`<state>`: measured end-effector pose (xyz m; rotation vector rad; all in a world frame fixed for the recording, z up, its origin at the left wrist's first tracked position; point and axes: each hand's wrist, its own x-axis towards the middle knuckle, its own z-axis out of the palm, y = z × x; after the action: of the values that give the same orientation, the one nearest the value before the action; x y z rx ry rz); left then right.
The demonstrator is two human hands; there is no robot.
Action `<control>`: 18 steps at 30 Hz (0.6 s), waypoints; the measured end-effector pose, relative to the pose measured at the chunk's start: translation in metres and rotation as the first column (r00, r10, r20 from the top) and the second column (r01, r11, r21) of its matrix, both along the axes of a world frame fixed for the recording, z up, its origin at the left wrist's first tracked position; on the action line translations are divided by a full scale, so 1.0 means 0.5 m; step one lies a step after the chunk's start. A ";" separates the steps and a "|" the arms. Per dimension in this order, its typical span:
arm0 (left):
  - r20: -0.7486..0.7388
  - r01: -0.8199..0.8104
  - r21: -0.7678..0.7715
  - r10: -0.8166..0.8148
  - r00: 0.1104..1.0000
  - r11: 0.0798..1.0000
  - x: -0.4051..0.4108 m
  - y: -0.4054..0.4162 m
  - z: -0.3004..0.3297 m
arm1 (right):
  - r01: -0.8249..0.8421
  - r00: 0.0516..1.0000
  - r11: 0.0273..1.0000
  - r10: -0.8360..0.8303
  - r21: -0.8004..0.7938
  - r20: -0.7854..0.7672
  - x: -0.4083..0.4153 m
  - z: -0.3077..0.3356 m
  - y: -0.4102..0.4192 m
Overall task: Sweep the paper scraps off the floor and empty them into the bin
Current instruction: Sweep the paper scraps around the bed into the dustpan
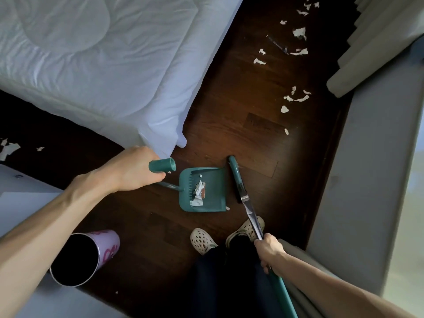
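Observation:
A teal dustpan [210, 204] rests on the dark wooden floor [229, 125] with a few crumpled paper scraps [199, 192] inside. My left hand [135, 168] is shut on the top of the dustpan's long teal handle [163, 165]. My right hand [269, 251] grips the broom's shaft [250, 213]; the teal broom head [235, 173] stands just right of the pan's mouth. White paper scraps [296, 97] lie scattered on the floor further ahead, more scraps [300, 33] at the far end, and several scraps [8, 148] at the far left. A pink bin [104, 247] with a dark opening stands lower left.
A bed with a white quilt [103, 53] fills the upper left, its corner hanging near the dustpan. A pale wall or cabinet [371, 157] and curtain [376, 42] run along the right. My feet in white clogs [203, 241] stand just behind the pan.

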<state>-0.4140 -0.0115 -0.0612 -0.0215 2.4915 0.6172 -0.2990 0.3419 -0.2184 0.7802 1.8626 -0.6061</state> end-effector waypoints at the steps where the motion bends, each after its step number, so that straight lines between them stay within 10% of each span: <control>1: 0.008 0.002 -0.013 -0.002 1.000 1.000 0.006 -0.005 0.000 | 0.009 1.000 1.000 -0.009 0.004 0.001 -0.001 0.002 -0.001; 11: 0.098 0.117 -0.085 -0.109 0.989 0.990 0.065 0.008 -0.027 | 0.062 0.998 0.995 -0.062 0.074 -0.009 0.014 0.016 -0.023; 18: 0.119 0.055 -0.084 -0.044 0.992 0.995 0.117 0.050 -0.043 | 0.414 0.899 0.909 -0.400 -0.044 0.178 0.083 -0.003 -0.056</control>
<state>-0.3553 0.0135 -0.0826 -0.0281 2.3959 0.4728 -0.2576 0.3142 -0.2198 1.1451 1.5188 -0.8472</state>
